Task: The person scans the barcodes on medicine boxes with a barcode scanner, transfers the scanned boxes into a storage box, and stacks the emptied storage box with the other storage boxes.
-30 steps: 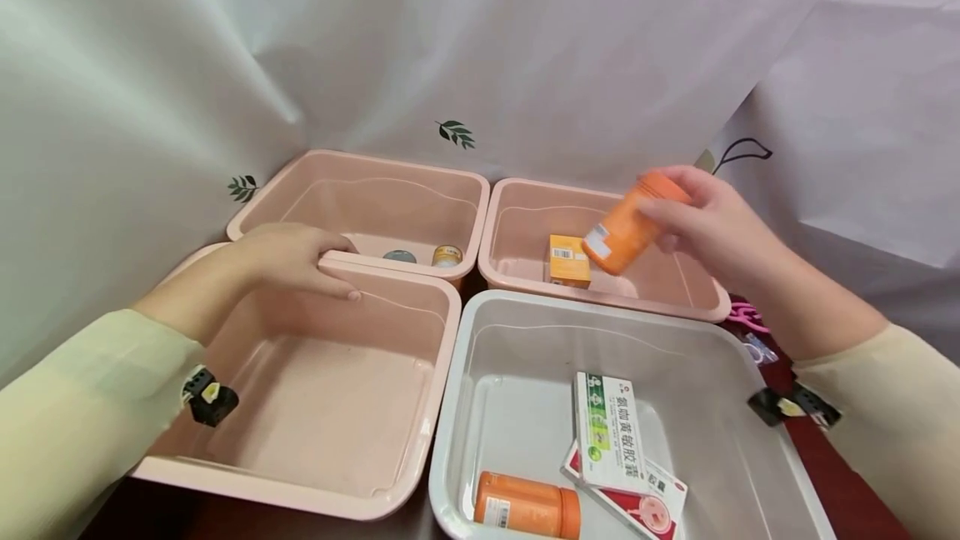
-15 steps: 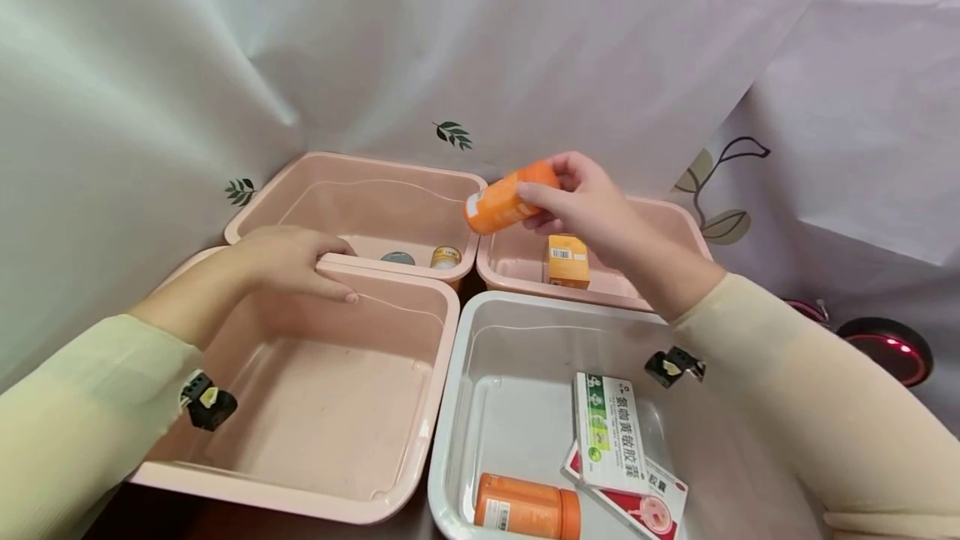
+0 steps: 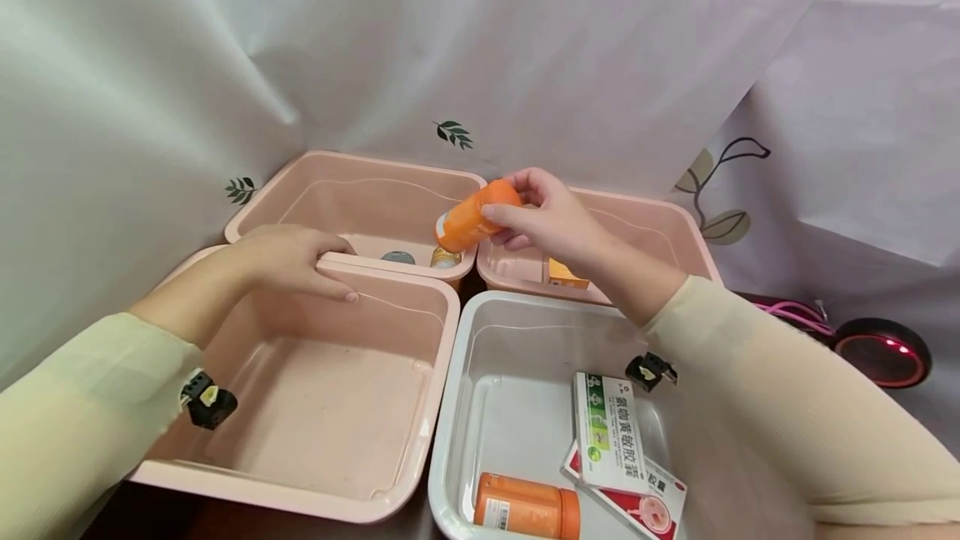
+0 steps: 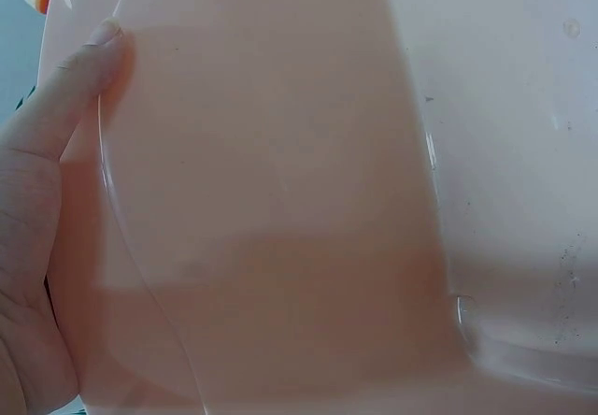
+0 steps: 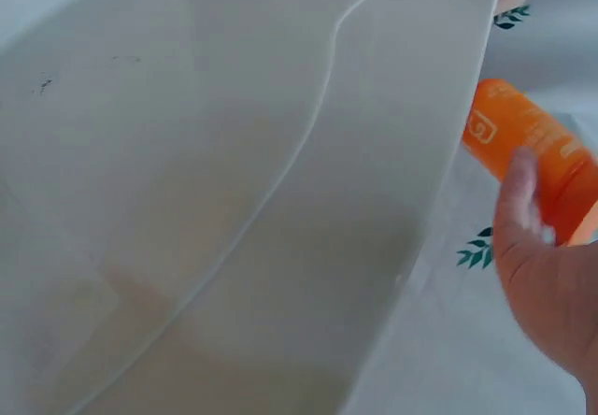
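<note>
An orange pill bottle (image 3: pixel 476 217) with an orange cap and white label is held tilted, base down to the left, in my right hand (image 3: pixel 551 219). It hangs over the right end of the back-left pink bin (image 3: pixel 360 207), above a small yellow-labelled jar (image 3: pixel 446 257) that it partly covers. My left hand (image 3: pixel 296 261) grips the back rim of the front-left pink bin (image 3: pixel 386 286). Its thumb (image 4: pixel 70 88) lies along the inner wall in the left wrist view. In the right wrist view the bottle (image 5: pixel 533 144) shows past the grey bin's wall (image 5: pixel 374 153).
A grey bin (image 3: pixel 502 357) at front right holds another orange bottle (image 3: pixel 525 507) and medicine boxes (image 3: pixel 611 432). The back-right pink bin (image 3: pixel 645 223) contains a yellow box (image 3: pixel 566 275), partly hidden by my right wrist. A grey-green round lid (image 3: pixel 398 257) lies in the back-left bin.
My right hand has carried the orange bottle leftward from over the back-right bin to the back-left bin, then lowered it slightly. The left hand has stayed on the rim.
</note>
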`<action>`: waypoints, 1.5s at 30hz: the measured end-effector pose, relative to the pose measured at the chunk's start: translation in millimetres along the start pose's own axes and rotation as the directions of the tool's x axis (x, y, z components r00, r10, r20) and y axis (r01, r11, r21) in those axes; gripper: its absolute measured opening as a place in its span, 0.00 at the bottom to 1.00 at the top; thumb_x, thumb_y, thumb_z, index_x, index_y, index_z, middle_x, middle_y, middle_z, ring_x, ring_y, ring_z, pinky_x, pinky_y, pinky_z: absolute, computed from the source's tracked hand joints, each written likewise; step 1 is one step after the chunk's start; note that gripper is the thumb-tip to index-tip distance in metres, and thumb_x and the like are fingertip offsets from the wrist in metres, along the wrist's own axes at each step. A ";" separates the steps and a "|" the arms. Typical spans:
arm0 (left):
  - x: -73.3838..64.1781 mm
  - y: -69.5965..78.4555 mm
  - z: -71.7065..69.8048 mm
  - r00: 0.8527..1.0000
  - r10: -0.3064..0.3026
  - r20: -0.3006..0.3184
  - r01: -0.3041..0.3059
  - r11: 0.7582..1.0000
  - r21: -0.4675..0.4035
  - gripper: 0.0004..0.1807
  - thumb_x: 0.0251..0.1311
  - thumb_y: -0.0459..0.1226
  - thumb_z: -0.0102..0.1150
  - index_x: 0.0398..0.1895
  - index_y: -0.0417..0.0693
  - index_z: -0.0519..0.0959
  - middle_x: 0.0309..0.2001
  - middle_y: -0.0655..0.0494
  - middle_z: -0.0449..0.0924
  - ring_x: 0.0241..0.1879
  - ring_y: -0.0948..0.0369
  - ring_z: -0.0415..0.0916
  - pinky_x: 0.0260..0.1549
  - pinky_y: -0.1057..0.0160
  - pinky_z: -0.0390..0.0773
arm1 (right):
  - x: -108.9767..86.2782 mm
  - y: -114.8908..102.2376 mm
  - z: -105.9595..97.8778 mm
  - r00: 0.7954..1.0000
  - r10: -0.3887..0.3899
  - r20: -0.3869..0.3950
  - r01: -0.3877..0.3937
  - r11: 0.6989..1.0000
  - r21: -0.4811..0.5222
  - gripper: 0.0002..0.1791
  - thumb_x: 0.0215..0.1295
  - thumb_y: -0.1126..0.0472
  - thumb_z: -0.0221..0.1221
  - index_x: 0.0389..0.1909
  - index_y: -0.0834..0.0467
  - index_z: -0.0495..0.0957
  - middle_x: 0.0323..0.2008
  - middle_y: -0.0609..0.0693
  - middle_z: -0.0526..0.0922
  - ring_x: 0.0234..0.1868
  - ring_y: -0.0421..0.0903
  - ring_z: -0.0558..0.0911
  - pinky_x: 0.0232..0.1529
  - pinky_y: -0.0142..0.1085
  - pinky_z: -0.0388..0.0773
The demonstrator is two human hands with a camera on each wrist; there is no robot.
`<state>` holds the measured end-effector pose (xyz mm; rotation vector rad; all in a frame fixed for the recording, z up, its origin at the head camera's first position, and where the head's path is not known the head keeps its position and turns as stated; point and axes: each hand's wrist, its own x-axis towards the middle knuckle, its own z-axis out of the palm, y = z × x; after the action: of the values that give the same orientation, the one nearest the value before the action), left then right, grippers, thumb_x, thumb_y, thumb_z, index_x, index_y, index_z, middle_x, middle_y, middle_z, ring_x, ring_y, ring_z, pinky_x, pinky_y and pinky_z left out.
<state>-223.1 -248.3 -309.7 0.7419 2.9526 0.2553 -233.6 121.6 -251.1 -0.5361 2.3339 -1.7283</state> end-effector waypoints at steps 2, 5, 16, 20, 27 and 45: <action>0.2 0.3 0.1 1.000 0.004 0.002 -0.004 1.000 -0.001 0.35 0.52 0.69 0.73 0.56 0.61 0.85 0.46 0.63 0.87 0.46 0.56 0.84 0.40 0.45 0.79 | -1.0 0.7 -1.6 0.999 -0.048 0.004 0.048 0.998 0.045 0.25 0.76 0.63 0.63 0.67 0.65 0.67 0.59 0.64 0.79 0.43 0.59 0.88 0.43 0.40 0.87; 0.6 0.5 0.8 1.000 0.004 0.001 -0.004 1.000 -0.001 0.35 0.53 0.70 0.73 0.56 0.61 0.85 0.46 0.64 0.86 0.46 0.56 0.84 0.40 0.45 0.78 | -2.8 -0.3 -5.9 0.991 -0.132 0.003 0.131 0.988 0.087 0.24 0.75 0.66 0.60 0.67 0.65 0.68 0.61 0.66 0.77 0.41 0.56 0.88 0.43 0.41 0.87; 1.2 0.8 0.6 1.000 0.001 0.004 -0.001 1.000 0.005 0.36 0.53 0.71 0.72 0.57 0.61 0.85 0.46 0.63 0.87 0.46 0.56 0.84 0.41 0.44 0.78 | -20.9 -4.8 -33.1 0.990 -0.140 0.032 0.142 0.984 -0.107 0.21 0.75 0.62 0.61 0.64 0.65 0.72 0.58 0.58 0.79 0.49 0.59 0.86 0.47 0.41 0.84; 2.4 0.7 -0.3 1.000 -0.005 0.010 0.005 1.000 0.007 0.36 0.53 0.72 0.71 0.57 0.61 0.85 0.46 0.62 0.86 0.46 0.56 0.83 0.42 0.44 0.78 | -34.7 -4.9 -39.3 0.988 -0.146 0.046 0.152 0.970 -0.191 0.19 0.72 0.62 0.65 0.60 0.62 0.75 0.57 0.56 0.79 0.51 0.57 0.85 0.50 0.40 0.82; 2.3 0.5 -0.6 1.000 -0.001 0.007 0.001 1.000 0.017 0.35 0.54 0.70 0.72 0.56 0.61 0.85 0.46 0.62 0.86 0.45 0.56 0.83 0.41 0.44 0.78 | -63.6 -1.8 -43.9 0.946 -0.292 0.144 0.325 0.851 -0.411 0.09 0.69 0.63 0.69 0.47 0.57 0.84 0.42 0.48 0.86 0.40 0.48 0.84 0.38 0.37 0.81; 2.3 -2.1 -1.0 1.000 0.001 0.010 -0.001 1.000 0.007 0.35 0.54 0.69 0.72 0.57 0.61 0.84 0.46 0.61 0.87 0.45 0.56 0.84 0.40 0.44 0.78 | -122.8 54.3 -10.6 0.961 0.085 0.264 0.221 0.338 -0.915 0.13 0.65 0.45 0.71 0.37 0.50 0.85 0.25 0.38 0.80 0.25 0.37 0.75 0.30 0.40 0.77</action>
<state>-226.2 -249.2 -309.2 0.7433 2.9449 0.2407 -134.3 193.2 -307.2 -0.9446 2.8851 0.0041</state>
